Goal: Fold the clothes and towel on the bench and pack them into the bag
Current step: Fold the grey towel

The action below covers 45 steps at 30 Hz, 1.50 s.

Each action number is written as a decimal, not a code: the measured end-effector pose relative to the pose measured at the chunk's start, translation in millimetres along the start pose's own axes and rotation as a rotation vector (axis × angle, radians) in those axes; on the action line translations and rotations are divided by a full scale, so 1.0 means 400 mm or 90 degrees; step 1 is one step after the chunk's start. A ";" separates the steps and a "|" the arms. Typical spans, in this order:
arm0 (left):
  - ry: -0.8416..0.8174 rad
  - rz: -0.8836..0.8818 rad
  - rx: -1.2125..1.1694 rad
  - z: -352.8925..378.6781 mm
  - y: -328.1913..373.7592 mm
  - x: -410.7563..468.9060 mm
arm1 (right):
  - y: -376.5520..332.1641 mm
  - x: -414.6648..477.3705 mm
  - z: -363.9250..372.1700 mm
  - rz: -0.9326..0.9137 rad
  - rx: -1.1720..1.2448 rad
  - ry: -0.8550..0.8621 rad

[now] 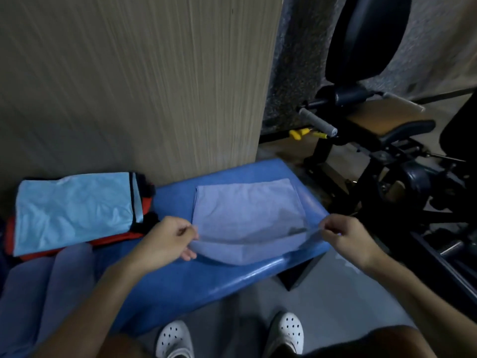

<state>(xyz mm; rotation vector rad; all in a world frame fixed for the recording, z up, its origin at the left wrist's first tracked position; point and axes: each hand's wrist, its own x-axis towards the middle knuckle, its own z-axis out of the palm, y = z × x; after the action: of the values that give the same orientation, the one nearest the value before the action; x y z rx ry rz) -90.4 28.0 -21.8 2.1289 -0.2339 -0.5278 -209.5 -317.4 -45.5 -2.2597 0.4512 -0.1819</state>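
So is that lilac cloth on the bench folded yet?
Mid-fold: the lilac cloth lies flat on the blue bench at its far side; the left hand and right hand pinch its raised near corners.

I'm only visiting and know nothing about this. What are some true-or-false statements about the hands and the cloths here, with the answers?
1. Both the left hand and the right hand pinch the near edge of the lilac cloth. True.
2. The lilac cloth lies on the floor. False: it lies on the blue bench.
3. A folded light blue garment lies to the left of the lilac cloth, apart from it. True.
4. The light blue garment rests straight on the bench. False: it lies on top of a red item.
5. The person wears black boots. False: the shoes are white clogs with holes.
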 end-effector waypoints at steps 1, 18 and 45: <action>-0.014 -0.010 0.033 0.003 -0.008 0.001 | 0.013 -0.005 0.010 -0.002 -0.007 -0.014; -0.043 0.204 0.442 0.116 -0.054 0.184 | -0.018 0.129 0.199 -0.133 -0.225 -0.089; 0.189 0.085 0.403 0.098 -0.094 0.273 | 0.006 0.241 0.181 0.038 -0.263 0.060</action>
<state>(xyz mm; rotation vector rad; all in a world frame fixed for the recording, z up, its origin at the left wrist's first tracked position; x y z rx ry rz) -12.1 -18.1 -103.0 2.7423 -0.4106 -0.0468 -101.2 -304.9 -96.6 -2.6447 0.6544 -0.1784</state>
